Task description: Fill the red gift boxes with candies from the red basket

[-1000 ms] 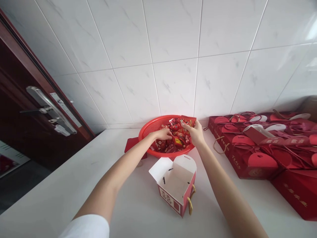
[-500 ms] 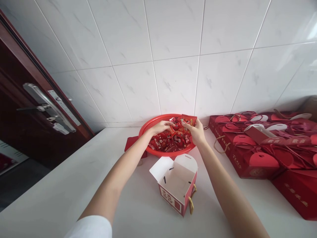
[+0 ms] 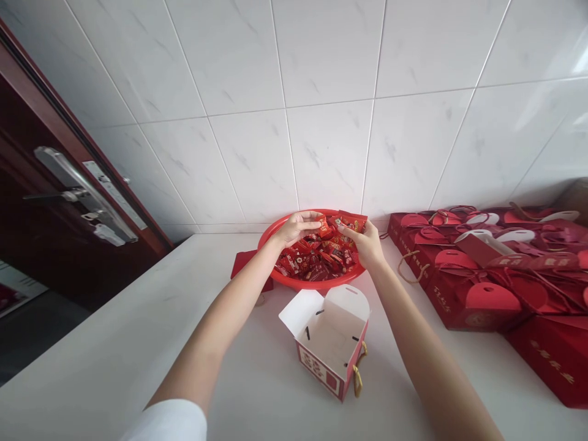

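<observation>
Red-wrapped candies (image 3: 312, 260) fill a red plastic basket (image 3: 301, 284) against the tiled wall. My left hand (image 3: 296, 229) is over the basket's left side, its fingers pinched on a small red candy packet (image 3: 324, 228). At the right side of the basket my right hand (image 3: 366, 241) is closed on a larger red packet (image 3: 351, 219), whose upper edge stands above the rim. In front of the basket, an open gift box (image 3: 328, 340) shows its white inside, raised flaps and gold cord handle.
Several closed red gift boxes (image 3: 478, 306) with ribbons crowd the right side of the white table (image 3: 184, 343). A dark red box (image 3: 243, 263) lies partly behind the basket's left edge. A dark wooden door (image 3: 55, 233) with a metal handle is at the left.
My left hand has risen slightly from the pile and now pinches a small candy packet. The right hand stays at the basket's right side with its packet.
</observation>
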The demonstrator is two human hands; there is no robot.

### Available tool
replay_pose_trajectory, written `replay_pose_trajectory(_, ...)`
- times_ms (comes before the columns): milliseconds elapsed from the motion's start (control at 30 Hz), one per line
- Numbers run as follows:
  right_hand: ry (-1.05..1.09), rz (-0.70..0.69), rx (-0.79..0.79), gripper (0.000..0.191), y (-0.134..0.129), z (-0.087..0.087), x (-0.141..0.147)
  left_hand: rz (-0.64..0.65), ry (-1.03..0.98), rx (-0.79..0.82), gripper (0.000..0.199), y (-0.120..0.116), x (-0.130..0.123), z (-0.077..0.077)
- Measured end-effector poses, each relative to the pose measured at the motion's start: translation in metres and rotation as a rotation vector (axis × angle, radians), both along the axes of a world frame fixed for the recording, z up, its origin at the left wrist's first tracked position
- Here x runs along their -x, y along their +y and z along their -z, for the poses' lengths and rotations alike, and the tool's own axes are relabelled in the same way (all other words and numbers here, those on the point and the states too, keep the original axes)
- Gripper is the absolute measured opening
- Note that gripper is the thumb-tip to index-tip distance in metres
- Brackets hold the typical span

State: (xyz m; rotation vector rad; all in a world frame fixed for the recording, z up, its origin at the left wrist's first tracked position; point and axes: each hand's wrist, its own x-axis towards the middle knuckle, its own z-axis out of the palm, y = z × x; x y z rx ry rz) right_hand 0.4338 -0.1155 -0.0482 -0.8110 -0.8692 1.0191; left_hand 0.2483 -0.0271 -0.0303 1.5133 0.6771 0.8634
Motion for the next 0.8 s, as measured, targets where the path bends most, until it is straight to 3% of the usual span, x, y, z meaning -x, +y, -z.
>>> replay_pose_trajectory(200, -0.117, -0.054, 0.018, 0.034, 0.005, 0.005, -0.001, 0.092, 0.072, 0.043, 0.049, -0.005, -0.004, 0.002)
replay_pose_trajectory(367, -0.150, -0.149, 0.072, 0.030, 0.004, 0.002, -0.003, 0.126, 0.149, -0.001, 0.041, -0.005, -0.007, 0.004)
replay_pose_trajectory(500, -0.182, -0.231, 0.079, 0.031, 0.002, 0.001, -0.003, 0.107, 0.174, -0.051, 0.034, -0.008, -0.009, 0.003)
replay_pose_trajectory(800, -0.227, -0.215, 0.020, 0.045, 0.007, 0.008, -0.004, 0.078, 0.162, -0.026, 0.035, -0.010, -0.013, 0.003)
